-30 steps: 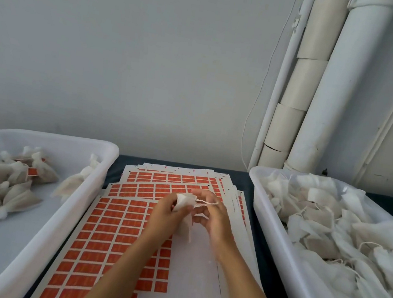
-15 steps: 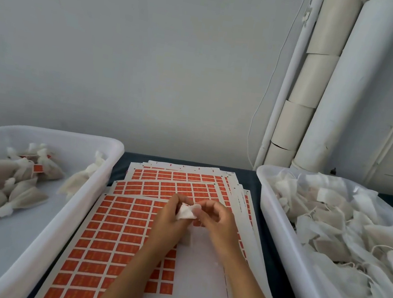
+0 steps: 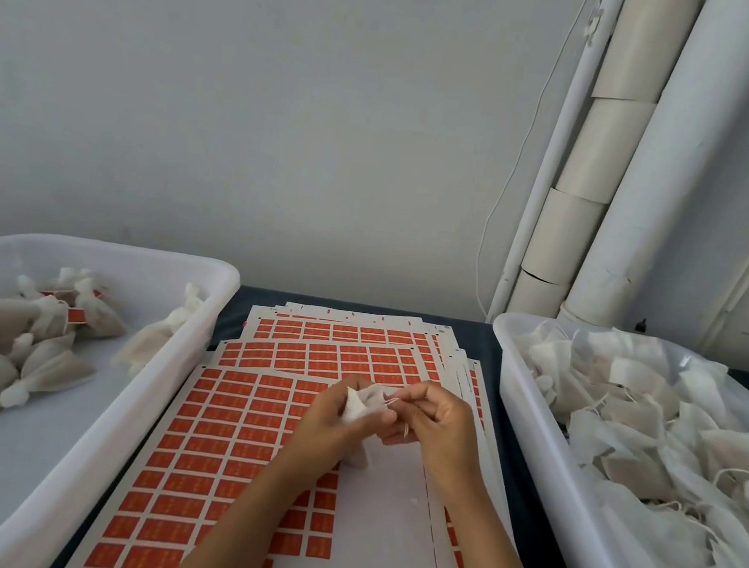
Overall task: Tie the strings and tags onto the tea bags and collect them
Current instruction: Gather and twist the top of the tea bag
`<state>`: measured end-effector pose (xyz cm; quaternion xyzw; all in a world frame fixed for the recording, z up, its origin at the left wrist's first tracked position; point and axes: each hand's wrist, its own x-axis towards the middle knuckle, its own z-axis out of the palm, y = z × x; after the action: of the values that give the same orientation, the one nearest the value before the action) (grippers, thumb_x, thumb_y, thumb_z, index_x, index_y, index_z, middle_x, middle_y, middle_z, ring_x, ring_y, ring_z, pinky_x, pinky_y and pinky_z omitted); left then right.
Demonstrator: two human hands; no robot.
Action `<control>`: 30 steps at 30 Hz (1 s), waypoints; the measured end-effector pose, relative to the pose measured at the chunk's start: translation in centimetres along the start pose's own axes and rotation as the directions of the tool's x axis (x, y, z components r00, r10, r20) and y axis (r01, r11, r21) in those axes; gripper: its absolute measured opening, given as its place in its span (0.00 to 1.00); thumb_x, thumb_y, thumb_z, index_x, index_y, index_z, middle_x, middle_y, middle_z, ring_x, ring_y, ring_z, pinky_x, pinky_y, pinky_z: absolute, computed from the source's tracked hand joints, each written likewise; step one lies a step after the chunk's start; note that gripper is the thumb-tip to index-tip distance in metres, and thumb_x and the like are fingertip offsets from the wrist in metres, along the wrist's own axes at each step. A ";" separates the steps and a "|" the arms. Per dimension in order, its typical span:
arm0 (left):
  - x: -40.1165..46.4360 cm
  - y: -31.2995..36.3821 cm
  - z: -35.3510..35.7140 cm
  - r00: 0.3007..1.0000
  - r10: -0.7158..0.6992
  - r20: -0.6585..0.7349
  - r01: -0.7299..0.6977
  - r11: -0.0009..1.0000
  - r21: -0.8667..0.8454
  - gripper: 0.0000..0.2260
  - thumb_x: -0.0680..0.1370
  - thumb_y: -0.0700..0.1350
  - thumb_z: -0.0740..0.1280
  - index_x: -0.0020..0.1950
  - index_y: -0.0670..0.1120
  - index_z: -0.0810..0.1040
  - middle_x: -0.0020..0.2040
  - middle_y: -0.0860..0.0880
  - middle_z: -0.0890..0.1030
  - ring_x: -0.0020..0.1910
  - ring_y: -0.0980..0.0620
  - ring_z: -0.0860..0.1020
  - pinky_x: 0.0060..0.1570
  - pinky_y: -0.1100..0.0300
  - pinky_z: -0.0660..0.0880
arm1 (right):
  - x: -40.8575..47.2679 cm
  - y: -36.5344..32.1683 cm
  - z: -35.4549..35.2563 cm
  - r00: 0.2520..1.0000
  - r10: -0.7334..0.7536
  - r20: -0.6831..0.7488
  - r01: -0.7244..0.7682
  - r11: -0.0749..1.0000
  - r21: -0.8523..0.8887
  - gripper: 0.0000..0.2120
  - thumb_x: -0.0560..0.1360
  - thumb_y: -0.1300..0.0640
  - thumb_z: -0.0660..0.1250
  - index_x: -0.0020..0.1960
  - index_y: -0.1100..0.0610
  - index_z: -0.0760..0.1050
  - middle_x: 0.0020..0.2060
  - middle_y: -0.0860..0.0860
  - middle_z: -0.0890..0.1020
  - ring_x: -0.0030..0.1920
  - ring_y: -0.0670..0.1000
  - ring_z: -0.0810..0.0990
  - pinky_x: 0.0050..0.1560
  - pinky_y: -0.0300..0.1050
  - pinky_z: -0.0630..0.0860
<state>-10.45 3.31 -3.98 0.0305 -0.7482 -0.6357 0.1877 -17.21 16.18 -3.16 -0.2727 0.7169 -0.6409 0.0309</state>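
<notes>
White filter paper, crumpled at the neck: that is the tea bag (image 3: 359,406) held up over the middle of the table, just above the sheets of tags. The left hand (image 3: 336,417) has its fingers curled round the bag's body, thumb pressed on the gathered top. The right hand (image 3: 435,423) meets it from the other side, thumb and forefinger pinching a thin pale string (image 3: 391,400) that runs across to the bag's neck; a loose end hangs down beside the right palm. The two hands are touching at the fingertips.

Under them lies a fanned stack of tag sheets (image 3: 248,434), white card printed with rows of orange-red rectangles, the top sheet stripped bare on its right part where the wrists cross it. The sheets rest on a dark blue table (image 3: 245,309).

To the left stands a white plastic tub (image 3: 147,401) holding finished bags (image 3: 20,351), each cinched at the top, some showing orange tags; one more lies apart against the tub's right wall. To the right, another white tub (image 3: 545,454) is heaped with loose untied bags (image 3: 658,431) and tangled strings. Behind it, white pipes (image 3: 634,175) climb the grey wall.
</notes>
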 end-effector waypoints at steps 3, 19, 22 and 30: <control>0.2 -0.2 -0.3 0.994 0.045 -0.096 -0.045 0.999 0.004 0.12 0.69 0.56 0.68 0.44 0.50 0.75 0.33 0.61 0.78 0.33 0.64 0.76 0.31 0.74 0.71 | 0.0 -0.1 0.1 0.998 -0.011 0.067 0.012 1.000 -0.011 0.03 0.73 0.57 0.68 0.45 0.57 0.76 0.35 0.50 0.84 0.33 0.52 0.84 0.35 0.45 0.81; 0.5 0.0 -0.5 0.962 0.093 -0.257 -0.081 0.995 0.059 0.03 0.75 0.44 0.69 0.43 0.46 0.77 0.34 0.56 0.81 0.34 0.59 0.79 0.34 0.73 0.74 | -0.4 0.6 0.4 0.966 -0.234 -0.107 0.160 0.873 -0.461 0.08 0.72 0.55 0.70 0.41 0.49 0.70 0.40 0.37 0.79 0.36 0.41 0.81 0.37 0.29 0.77; 0.6 0.0 -0.7 0.957 0.071 -0.283 -0.070 0.997 0.013 0.03 0.75 0.44 0.69 0.43 0.45 0.78 0.33 0.55 0.81 0.33 0.59 0.78 0.34 0.72 0.74 | -0.2 0.8 0.4 0.950 -0.217 -0.226 0.097 0.891 -0.444 0.08 0.72 0.56 0.70 0.40 0.52 0.70 0.40 0.40 0.79 0.34 0.43 0.81 0.35 0.33 0.78; 0.3 0.2 -1.4 0.996 0.020 -0.084 -0.015 0.998 0.066 0.03 0.75 0.48 0.68 0.44 0.49 0.77 0.35 0.56 0.79 0.35 0.61 0.78 0.35 0.72 0.74 | -0.1 1.0 0.3 0.937 -0.130 -0.323 0.010 0.938 -0.347 0.10 0.73 0.58 0.69 0.39 0.50 0.69 0.42 0.40 0.79 0.32 0.42 0.81 0.29 0.28 0.74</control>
<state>-10.26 1.96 -3.53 0.0569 -0.7600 -0.6075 0.2237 -17.36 15.99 -4.14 -0.1845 0.8006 -0.5458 -0.1644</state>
